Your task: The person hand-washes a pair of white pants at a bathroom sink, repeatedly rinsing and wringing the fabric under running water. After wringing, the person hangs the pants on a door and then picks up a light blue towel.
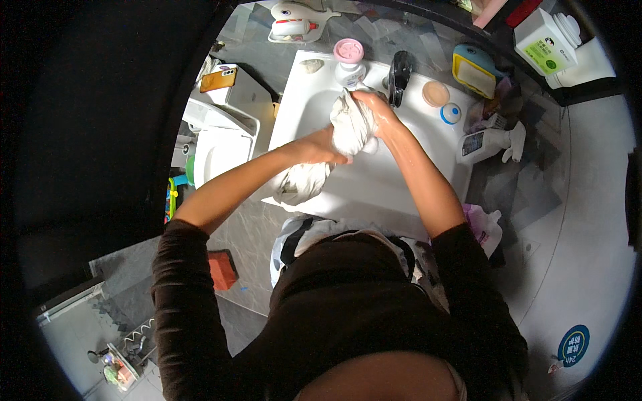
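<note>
My left hand [317, 146] grips a wet, twisted white cloth [351, 123] over a white washbasin [386, 175]. The cloth's lower end hangs in folds by the basin's near left edge. Higher up, my right hand [375, 110] is closed around the top of the same cloth, its skin wet. Just beyond the cloth stands a white pump bottle with a pink top [349, 55]. A black faucet [399, 77] rises right of it at the basin's back rim.
A round beige dish [435, 93] and a blue-white cap [450, 114] lie on the right rim, near a spray bottle [489, 144]. A soap bar [311, 65] rests at back left. A phone [218, 80] lies on a white toilet [225, 150] at left. A red container [221, 270] stands below.
</note>
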{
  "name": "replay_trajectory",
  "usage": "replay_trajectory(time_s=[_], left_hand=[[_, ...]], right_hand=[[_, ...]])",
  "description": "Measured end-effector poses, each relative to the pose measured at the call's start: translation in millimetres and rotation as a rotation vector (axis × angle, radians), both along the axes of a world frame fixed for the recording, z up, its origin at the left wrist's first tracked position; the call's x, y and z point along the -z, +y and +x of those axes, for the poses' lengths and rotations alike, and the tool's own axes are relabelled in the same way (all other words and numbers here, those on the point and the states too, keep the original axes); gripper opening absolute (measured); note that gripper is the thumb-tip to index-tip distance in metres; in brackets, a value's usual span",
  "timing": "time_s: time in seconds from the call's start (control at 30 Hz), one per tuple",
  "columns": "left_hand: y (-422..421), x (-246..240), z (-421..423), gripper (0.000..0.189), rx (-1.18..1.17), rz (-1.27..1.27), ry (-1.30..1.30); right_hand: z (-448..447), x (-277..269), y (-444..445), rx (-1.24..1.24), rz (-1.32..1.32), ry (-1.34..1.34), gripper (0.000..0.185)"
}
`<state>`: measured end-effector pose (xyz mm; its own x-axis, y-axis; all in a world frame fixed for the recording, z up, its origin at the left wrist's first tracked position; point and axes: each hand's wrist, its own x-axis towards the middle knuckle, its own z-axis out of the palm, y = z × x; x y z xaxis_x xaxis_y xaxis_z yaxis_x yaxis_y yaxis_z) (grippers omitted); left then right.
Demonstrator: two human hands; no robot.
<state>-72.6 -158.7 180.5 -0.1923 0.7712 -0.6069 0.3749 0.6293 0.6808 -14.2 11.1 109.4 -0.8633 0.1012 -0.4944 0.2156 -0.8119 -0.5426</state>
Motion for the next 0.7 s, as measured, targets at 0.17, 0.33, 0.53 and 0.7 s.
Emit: replay_trajectory(time_s=[0.17,0.33,0.53,0.7], left_hand=[[6.8,25.0,-0.2,0.094,0.076,-0.176,0.243],[2.1,37.1,10.1,0.086,0.107,-0.338,0.416],[20.7,29.5,23.1,0.079,0.138,-0.342,0.498],[-1.1,51.2,26.0,0.072,0.050,-0.438,0.509]], right_hand=[[-2.5,14.8,-15.5,0.191,0.018,-0.208,0.022],[-6.1,71.4,-32.8,0.237,0.041,-0.245,0.027],[-29.5,199.0,5.6,0.322,0.260,-0.514,0.047],[-15.9,133.5,-36.6,0.256,0.465,-0.727,0.059]])
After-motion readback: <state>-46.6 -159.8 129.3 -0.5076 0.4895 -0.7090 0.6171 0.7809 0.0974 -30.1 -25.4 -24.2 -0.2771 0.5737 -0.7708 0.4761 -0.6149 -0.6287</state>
